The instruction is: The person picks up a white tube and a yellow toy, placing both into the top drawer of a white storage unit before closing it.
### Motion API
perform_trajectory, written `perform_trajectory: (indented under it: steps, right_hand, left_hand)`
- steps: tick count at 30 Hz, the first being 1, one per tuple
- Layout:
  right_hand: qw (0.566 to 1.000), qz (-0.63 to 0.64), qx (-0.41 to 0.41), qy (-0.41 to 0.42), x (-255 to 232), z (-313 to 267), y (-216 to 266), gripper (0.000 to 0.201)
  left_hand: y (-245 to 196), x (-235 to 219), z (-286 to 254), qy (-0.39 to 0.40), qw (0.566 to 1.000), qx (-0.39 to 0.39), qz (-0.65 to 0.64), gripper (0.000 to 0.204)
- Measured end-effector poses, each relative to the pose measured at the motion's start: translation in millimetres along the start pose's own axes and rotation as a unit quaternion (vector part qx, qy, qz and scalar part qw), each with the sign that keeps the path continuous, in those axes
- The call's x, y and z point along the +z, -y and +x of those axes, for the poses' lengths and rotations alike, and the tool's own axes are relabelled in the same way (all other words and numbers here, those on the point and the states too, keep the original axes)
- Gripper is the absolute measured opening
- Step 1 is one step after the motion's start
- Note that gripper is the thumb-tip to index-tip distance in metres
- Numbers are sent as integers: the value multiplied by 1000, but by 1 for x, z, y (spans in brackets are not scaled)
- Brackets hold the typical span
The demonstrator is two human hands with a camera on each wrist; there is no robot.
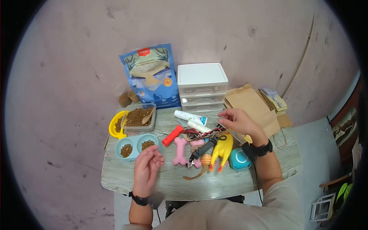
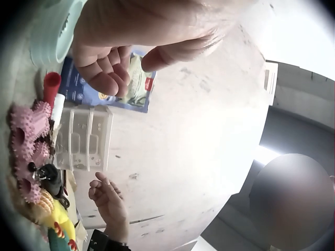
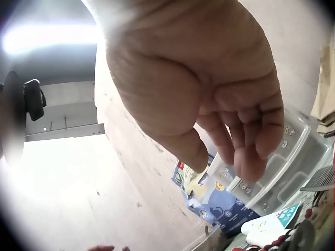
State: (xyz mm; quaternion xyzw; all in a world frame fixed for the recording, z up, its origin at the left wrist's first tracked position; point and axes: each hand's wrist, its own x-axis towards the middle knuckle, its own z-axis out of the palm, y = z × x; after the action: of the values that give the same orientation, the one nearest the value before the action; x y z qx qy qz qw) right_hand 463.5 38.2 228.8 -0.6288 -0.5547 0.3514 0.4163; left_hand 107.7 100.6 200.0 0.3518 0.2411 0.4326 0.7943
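My left hand [image 1: 147, 168] is raised by the front edge of a light-blue double bowl [image 1: 133, 154] with brown kibble in both cups. Its fingers are loosely bent, and the left wrist view shows nothing between them. My right hand [image 1: 240, 122] hovers above the right side of the table, fingers loosely bent and holding nothing. Below it lie a metal comb [image 3: 320, 179], a yellow rubber chicken [image 1: 222, 149] and a braided rope toy [image 1: 199, 134]. A red tube-shaped toy [image 1: 173, 135], pink spiky bone toy [image 1: 179, 151] and dark coiled leash [image 1: 204, 148] lie between the hands.
Behind stand a blue food bag [image 1: 149, 76] and a white drawer unit [image 1: 202, 78]. A clear kibble box [image 1: 154, 122] with a wooden scoop [image 1: 147, 117] sits beside a yellow bowl [image 1: 112, 124]. White tubes [image 1: 188, 115], paper bags [image 1: 249, 103] and a teal round item [image 1: 240, 159] lie around.
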Motion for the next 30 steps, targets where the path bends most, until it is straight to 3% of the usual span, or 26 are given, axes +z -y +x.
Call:
perform_trajectory:
  steps: [4,6,7,10,11,13,18,22,24,26,30]
  right_hand:
    - [995,-97,-36,9,-10,-27,0,30]
    - [989,-137,-49,15,-14,-31,1,30]
    - [987,-146,-70,8,-15,-32,-2,31]
    - [979,-171,-111,-19,-21,-33,-2,32]
    - [975,-184,-125,-26,-23,-34,-2,33]
    - [973,-192,-127,-34,-26,-34,-2,34]
    - [959,-254,-117,-53,-27,-25,-21,34]
    - [937,-338,-81,-31,-13,-16,-35,35]
    - [933,-358,-36,16,-5,-13,-33,36]
    - [923,-380,6,61,-3,-11,-33,37]
    - [908,-417,27,22,-6,-11,-37,40]
  left_hand:
    - [19,45,48,48,991,-13,122,22]
    - [35,66,77,76,961,0,265,23]
    - [45,71,88,81,960,2,270,23]
    - [69,76,130,110,866,54,484,37]
    - [74,74,140,118,863,58,487,37]
    - [81,70,155,100,800,104,583,41]
    - [81,63,173,73,748,102,652,46]
    - [84,67,169,93,742,79,659,40]
    - [80,73,167,168,676,89,712,35]
    - [76,78,164,152,674,79,719,33]
    - [69,86,155,111,650,49,750,33]
